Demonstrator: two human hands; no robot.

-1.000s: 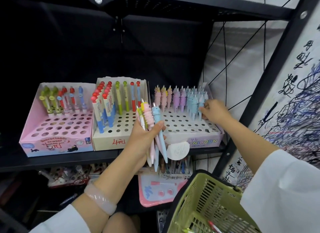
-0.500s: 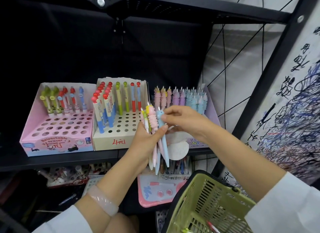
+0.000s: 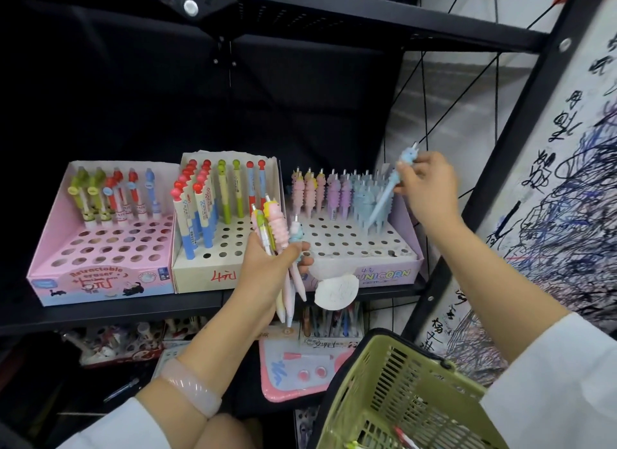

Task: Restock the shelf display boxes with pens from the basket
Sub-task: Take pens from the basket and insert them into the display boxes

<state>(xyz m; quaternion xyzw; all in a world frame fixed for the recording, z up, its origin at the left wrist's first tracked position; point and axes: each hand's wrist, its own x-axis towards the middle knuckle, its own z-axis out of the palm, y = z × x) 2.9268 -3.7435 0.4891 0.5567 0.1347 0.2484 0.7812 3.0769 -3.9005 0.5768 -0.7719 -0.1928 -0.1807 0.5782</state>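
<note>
Where holes gape, ridged pen [image 3: 384, 198].

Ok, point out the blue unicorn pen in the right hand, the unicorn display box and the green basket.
blue unicorn pen [image 3: 387, 194], head view, on its ribbed barrel.
unicorn display box [image 3: 384, 275], head view, on its front label.
green basket [image 3: 394, 378], head view, on its slotted wall.

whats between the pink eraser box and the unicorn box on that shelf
In the head view, a cream display box marked in red stands between the pink eraser box and the unicorn box, holding red, green and blue pens.
</note>
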